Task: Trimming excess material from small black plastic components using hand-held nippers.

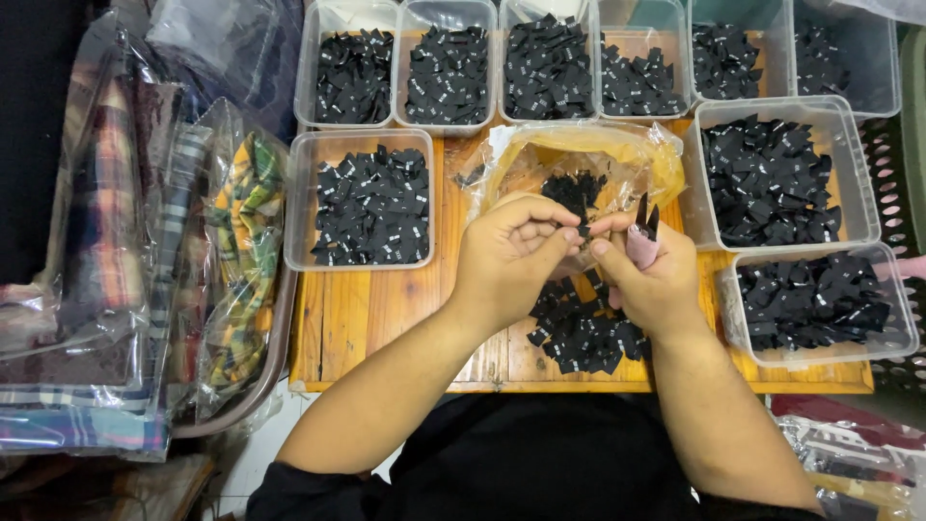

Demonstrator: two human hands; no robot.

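Stacked clear plastic bags of plaid folded fabric (106, 270) crowd the left edge, pressing against the rounded rim of the orange wooden board (376, 318). On the board, a clear rectangular plastic tub of small black woven labels (362, 200) sits left of the hands, with bare wood open below it. A row of similar tubs (545, 63) lines the far edge, and two more (801, 232) close off the right side, so free room is only the strip around the wrists. The left hand (506, 256) is curled, thumb and forefinger pinched together on a small black label (582, 230), held just above a loose heap of black labels (584, 333). The right hand (651, 275) touches the same label with its fingertips while gripping small pink-handled snips (642, 236), blades upward. Behind them lies a crumpled yellowish plastic bag (579, 159).
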